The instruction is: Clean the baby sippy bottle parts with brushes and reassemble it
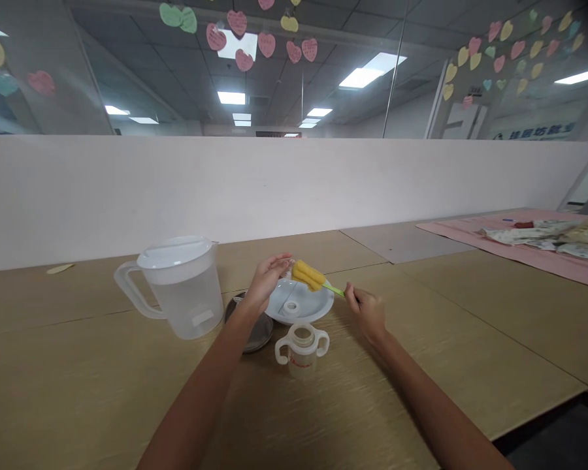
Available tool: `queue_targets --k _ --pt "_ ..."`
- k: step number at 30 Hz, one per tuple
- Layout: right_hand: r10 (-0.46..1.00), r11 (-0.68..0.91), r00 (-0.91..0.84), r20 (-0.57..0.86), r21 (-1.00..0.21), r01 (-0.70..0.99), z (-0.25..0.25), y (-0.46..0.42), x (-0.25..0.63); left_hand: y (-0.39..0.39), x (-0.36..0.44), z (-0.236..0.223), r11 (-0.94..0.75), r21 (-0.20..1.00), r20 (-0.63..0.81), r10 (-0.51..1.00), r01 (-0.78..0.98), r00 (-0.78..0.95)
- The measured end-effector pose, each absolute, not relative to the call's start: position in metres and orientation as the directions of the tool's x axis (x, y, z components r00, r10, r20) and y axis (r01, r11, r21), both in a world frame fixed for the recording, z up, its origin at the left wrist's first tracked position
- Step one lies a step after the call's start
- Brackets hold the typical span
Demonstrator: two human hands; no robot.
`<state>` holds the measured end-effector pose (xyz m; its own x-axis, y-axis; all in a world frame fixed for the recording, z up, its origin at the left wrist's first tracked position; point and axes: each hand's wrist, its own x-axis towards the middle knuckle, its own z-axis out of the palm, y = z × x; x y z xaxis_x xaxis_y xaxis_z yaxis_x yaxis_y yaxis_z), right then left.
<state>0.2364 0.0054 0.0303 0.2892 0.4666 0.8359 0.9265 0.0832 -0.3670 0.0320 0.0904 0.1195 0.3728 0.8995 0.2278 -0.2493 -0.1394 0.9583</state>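
My right hand (pixel 367 312) pinches the green handle (pixel 334 290) of the yellow sponge brush (pixel 308 275); left fingers curl round a clear piece (pixel 290 267) at its tip, above the white bowl (pixel 318 303), mid-bench (pixel 372 405).

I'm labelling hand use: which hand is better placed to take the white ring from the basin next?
Probably the left hand: it is nearer the white ring in the basin, though the small clear piece at its fingers would need setting down. The right hand grips the brush.
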Motion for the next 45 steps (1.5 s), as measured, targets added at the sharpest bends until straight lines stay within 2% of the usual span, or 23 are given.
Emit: queue_targets --k 13,21,24,31,35,38,40,43,45 --pt "0.457 0.065 0.295 0.839 -0.362 0.930 0.027 0.007 0.238 0.082 0.035 0.125 -0.161 0.970 0.232 0.834 -0.182 0.501" --pt "0.495 -0.027 0.334 0.802 -0.370 0.929 0.027 0.008 0.240 0.083 0.031 0.125 -0.182 0.967 0.241 0.886 -0.181 0.395" --pt "0.497 -0.048 0.346 0.796 -0.373 0.927 0.027 0.009 0.241 0.082 0.031 0.127 -0.183 0.969 0.237 0.870 -0.164 0.432" --pt "0.483 0.001 0.311 0.819 -0.355 0.935 0.027 0.007 0.239 0.088 0.033 0.119 -0.440 0.894 0.432 0.790 -0.088 0.435" --pt "0.475 0.009 0.365 0.801 -0.419 0.908 0.029 0.005 0.237 0.091 0.034 0.116 -0.504 0.862 0.476 0.776 -0.048 0.413" --pt "0.493 0.071 0.370 0.787 -0.461 0.885 0.031 0.004 0.236 0.087 0.032 0.120 -0.494 0.869 0.457 0.785 -0.024 0.419" --pt "0.514 0.104 0.358 0.779 -0.471 0.876 0.032 0.004 0.236 0.082 0.028 0.128 -0.425 0.903 0.396 0.779 -0.054 0.487" --pt "0.513 0.072 0.361 0.778 -0.459 0.886 0.032 0.004 0.237 0.069 0.015 0.150 -0.292 0.947 0.313 0.752 -0.133 0.580" --pt "0.502 0.031 0.345 0.793 -0.415 0.909 0.031 0.005 0.238 0.062 0.001 0.167 -0.324 0.940 0.323 0.746 -0.107 0.583"
